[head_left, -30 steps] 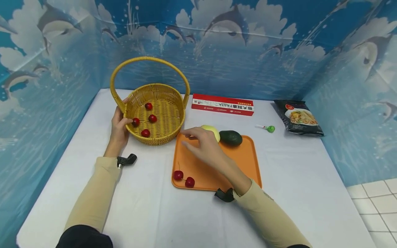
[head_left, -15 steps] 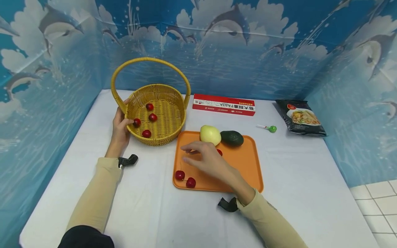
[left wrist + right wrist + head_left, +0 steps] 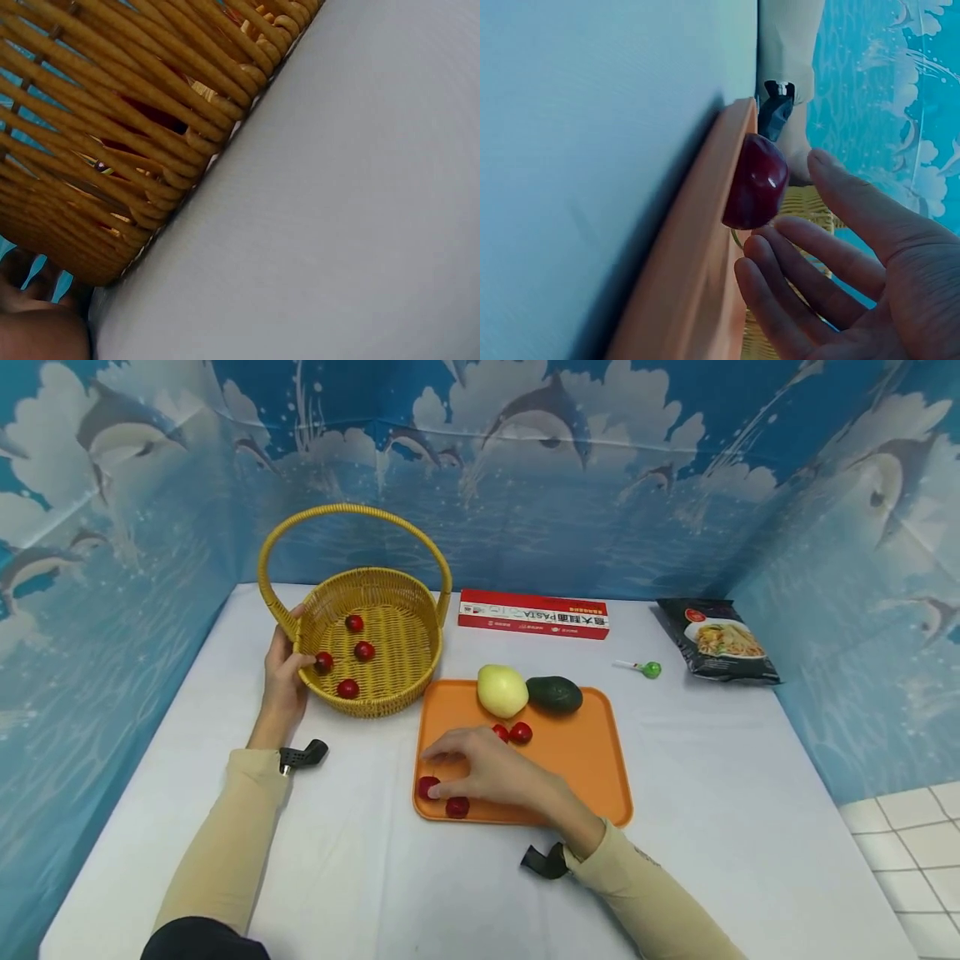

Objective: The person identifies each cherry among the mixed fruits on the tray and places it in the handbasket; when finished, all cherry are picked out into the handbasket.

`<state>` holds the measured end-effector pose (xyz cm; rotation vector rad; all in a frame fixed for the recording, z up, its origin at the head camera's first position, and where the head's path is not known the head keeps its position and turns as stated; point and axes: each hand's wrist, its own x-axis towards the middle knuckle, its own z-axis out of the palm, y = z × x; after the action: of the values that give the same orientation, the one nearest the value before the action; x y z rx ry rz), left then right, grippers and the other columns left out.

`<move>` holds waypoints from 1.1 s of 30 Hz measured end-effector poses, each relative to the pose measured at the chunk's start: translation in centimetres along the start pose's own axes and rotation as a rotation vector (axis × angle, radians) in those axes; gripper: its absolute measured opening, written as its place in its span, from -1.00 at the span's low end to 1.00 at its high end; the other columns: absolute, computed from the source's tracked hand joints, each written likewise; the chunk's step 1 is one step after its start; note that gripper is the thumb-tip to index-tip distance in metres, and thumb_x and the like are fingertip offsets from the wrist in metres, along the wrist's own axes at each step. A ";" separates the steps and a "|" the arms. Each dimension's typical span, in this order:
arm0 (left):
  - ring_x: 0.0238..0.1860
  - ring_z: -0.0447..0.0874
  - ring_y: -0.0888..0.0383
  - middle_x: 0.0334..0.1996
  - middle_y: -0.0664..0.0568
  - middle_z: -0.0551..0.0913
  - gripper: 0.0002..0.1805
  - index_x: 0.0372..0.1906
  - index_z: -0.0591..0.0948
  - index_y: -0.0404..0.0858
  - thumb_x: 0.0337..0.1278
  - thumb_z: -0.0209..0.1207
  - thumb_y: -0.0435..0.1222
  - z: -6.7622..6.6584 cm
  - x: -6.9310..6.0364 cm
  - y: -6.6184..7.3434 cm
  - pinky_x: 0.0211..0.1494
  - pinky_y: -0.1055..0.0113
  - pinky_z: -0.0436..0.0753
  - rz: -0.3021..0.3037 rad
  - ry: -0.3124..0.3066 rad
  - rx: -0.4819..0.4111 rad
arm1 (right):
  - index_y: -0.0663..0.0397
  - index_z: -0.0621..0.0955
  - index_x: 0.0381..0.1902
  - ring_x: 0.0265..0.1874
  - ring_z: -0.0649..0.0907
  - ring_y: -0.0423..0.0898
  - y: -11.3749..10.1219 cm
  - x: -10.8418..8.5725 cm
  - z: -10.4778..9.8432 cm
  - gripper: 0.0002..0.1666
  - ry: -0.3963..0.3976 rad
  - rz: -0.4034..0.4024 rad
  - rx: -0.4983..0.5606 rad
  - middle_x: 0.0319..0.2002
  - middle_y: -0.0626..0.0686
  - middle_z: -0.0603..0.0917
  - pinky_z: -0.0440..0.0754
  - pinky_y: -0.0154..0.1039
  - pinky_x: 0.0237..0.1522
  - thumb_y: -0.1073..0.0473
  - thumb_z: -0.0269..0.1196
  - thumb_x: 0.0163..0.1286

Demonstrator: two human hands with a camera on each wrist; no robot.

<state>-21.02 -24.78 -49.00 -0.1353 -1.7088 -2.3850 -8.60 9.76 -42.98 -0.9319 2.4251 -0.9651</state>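
Observation:
My left hand grips the left side of the yellow wicker basket, thumb over the rim beside a cherry. In the left wrist view, part of that hand shows below the weave. Over the orange tray, my right hand is lowered with thumb and fingers apart around the front-left cherry; contact is unclear. Another cherry lies by the tray's front edge. The right wrist view has the spread hand near a dark red cherry.
A yellow-green fruit, an avocado and two cherries lie at the tray's back and middle. Several cherries are in the basket. Behind stand a red pasta box, a green lollipop and a black food packet.
My right hand has moved down and toward the tray's front-left corner, uncovering the yellow-green fruit and two cherries. The left hand keeps its grip on the basket.

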 end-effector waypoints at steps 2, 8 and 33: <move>0.57 0.19 -0.08 0.61 -0.02 0.25 -0.08 0.59 0.36 -0.08 0.00 -0.14 -0.60 -0.2 -0.2 0.1 0.49 0.25 0.34 0.002 0.006 0.005 | -0.05 0.72 0.25 0.17 0.63 -0.13 -0.1 0.1 0.4 -0.41 -0.010 -0.002 -0.017 0.16 -0.08 0.75 0.56 -0.13 0.30 -0.06 0.53 0.29; 0.57 0.18 -0.07 0.63 -0.03 0.22 -0.08 0.61 0.33 -0.09 0.02 -0.14 -0.59 -0.4 -0.5 0.3 0.45 0.29 0.37 -0.007 0.000 0.007 | -0.04 0.71 0.24 0.07 0.65 -0.18 0.0 0.3 1.5 -0.44 0.020 -0.013 -0.051 0.10 -0.11 0.76 0.60 -0.22 0.22 0.03 0.53 0.30; 0.57 0.19 -0.09 0.63 -0.03 0.24 -0.09 0.59 0.36 -0.11 0.02 -0.14 -0.62 0.3 0.2 -0.1 0.46 0.28 0.34 0.013 -0.003 -0.014 | -0.06 0.75 0.16 0.03 0.64 -0.18 0.0 0.4 0.8 -0.59 0.117 -0.042 -0.119 0.01 -0.14 0.76 0.61 -0.21 0.19 0.07 0.46 0.37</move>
<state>-21.27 -24.52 -48.96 -0.1522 -1.6871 -2.3893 -8.45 9.05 -43.58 -0.9957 2.5946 -0.9221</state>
